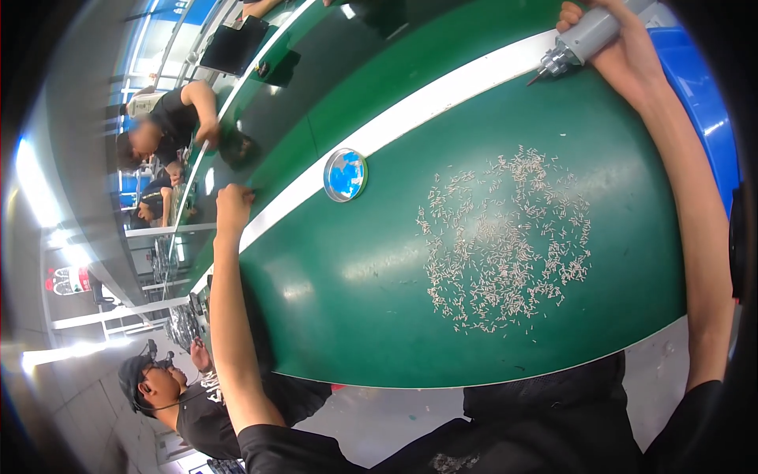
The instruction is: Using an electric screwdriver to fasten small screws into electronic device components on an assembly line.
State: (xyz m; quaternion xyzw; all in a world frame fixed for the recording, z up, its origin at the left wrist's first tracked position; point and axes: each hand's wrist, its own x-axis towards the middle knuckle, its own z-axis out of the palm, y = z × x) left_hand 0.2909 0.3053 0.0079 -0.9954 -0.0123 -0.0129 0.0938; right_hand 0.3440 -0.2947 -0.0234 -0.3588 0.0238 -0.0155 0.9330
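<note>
My right hand [629, 69] is wrapped round a grey power screwdriver [594, 36] at the far right. Its metal chuck and pointed bit aim left, just above the green table [332, 316]. Across the table's middle and right lie many small silvery screws or pins [505, 245], scattered loosely. My left hand [234, 207] reaches out at the far left, beside the white strip, with its fingers curled closed. Whatever it may hold is too small to tell. A round shallow metal dish [361, 188] with blue and white inside stands between my hands, against the white strip.
A white strip [442, 95] borders the table's far side, with a green conveyor belt [347, 87] beyond. Blue bins [695, 103] stand beyond my right forearm. Co-workers [170, 122] sit across the belt, and another person [178, 395] is to my left.
</note>
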